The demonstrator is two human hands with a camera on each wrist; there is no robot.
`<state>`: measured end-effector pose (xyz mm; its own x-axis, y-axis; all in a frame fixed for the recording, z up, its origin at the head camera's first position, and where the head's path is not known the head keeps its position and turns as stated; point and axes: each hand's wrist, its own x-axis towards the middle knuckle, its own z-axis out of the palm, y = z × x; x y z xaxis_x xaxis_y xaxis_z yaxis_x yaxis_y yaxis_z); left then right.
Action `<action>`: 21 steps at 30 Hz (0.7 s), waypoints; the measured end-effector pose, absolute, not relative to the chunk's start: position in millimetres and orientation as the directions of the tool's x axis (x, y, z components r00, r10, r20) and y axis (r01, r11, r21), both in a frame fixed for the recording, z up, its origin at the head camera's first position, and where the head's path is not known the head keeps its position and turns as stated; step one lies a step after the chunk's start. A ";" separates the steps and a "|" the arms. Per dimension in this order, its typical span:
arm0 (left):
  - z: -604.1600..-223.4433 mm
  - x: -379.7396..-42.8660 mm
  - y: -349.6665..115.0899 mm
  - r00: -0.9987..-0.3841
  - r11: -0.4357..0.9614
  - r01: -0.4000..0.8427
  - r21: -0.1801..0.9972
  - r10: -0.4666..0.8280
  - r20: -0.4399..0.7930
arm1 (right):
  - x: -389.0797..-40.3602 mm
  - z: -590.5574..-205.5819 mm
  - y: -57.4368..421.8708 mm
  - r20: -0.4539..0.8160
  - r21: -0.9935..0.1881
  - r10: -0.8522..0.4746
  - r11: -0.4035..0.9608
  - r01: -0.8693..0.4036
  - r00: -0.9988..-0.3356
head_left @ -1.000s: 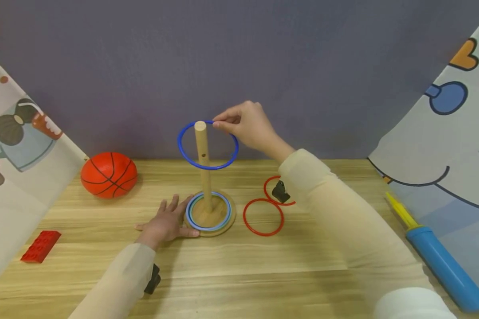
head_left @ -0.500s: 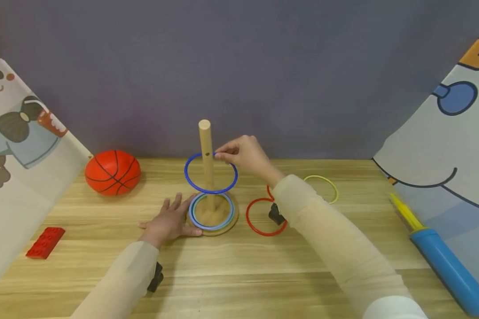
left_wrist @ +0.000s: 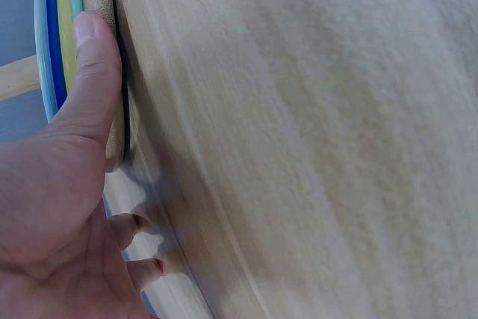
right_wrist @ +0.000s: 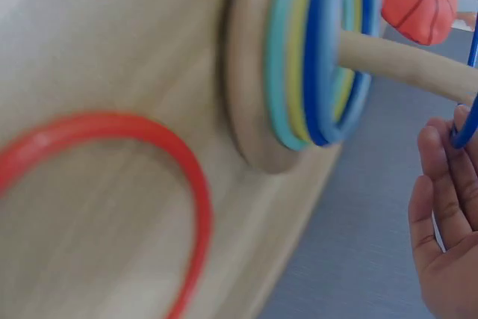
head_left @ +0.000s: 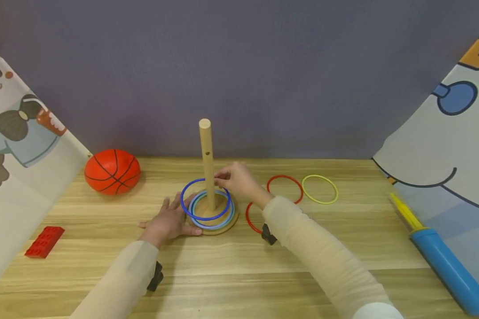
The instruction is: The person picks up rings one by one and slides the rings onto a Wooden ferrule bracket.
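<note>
The right hand (head_left: 239, 181) pinches a dark blue ring (head_left: 205, 219) at its far right edge. That ring encircles the wooden post (head_left: 206, 146), a little above the stacked rings. In the left wrist view the stack shows a light blue ring (left_wrist: 40, 42), another dark blue one, a yellow one and a teal one, lying on the round wooden base (left_wrist: 113, 140). The left hand (head_left: 165, 223) lies with fingers spread at the base's left side, and its thumb touches the stack and base edge. Part of the held ring (right_wrist: 469, 128) shows at the right wrist view's edge.
Right of the stand lie two red rings (head_left: 285, 176) and a yellow ring (head_left: 320, 203). A red toy basketball (head_left: 111, 172) sits back left, with a red toy brick (head_left: 45, 242) nearer. A blue hand pump (head_left: 451, 270) lies far right. A grey wall (head_left: 239, 79) stands behind.
The right hand has lowered the dark blue ring along the post, from near its top to just above the stack. The left hand has stayed at the base.
</note>
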<state>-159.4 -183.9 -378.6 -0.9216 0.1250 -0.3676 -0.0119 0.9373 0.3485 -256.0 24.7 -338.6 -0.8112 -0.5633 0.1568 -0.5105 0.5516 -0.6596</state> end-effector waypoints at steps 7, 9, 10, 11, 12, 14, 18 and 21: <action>-375.6 -159.0 -181.9 -0.920 0.941 -0.028 0.337 0.108 -0.378 | -251.4 -359.2 22.9 0.201 -0.661 -0.556 0.531 -0.531 -0.806; -375.5 -159.2 -181.6 -0.919 0.942 -0.034 0.335 0.102 -0.382 | -251.3 -363.1 22.7 0.208 -0.665 -0.545 0.531 -0.526 -0.813; -375.6 -159.2 -181.5 -0.918 0.942 -0.038 0.334 0.100 -0.384 | -251.1 -364.7 22.7 0.206 -0.665 -0.539 0.535 -0.521 -0.817; -375.7 -159.2 -181.5 -0.916 0.942 -0.041 0.332 0.097 -0.388 | -250.7 -365.8 22.9 0.206 -0.663 -0.535 0.539 -0.519 -0.819; -375.8 -159.3 -181.5 -0.916 0.943 -0.044 0.331 0.095 -0.391 | -250.6 -367.3 23.2 0.207 -0.658 -0.532 0.546 -0.519 -0.821; -376.2 -159.2 -181.9 -0.914 0.943 -0.048 0.329 0.092 -0.396 | -250.4 -369.6 23.9 0.211 -0.640 -0.530 0.561 -0.526 -0.822; -376.7 -159.1 -182.7 -0.917 0.940 -0.043 0.338 0.097 -0.387 | -250.5 -374.3 26.1 0.226 -0.605 -0.525 0.585 -0.541 -0.820; -376.6 -158.6 -182.6 -0.920 0.937 -0.045 0.346 0.096 -0.380 | -250.8 -377.4 27.8 0.226 -0.588 -0.521 0.601 -0.542 -0.823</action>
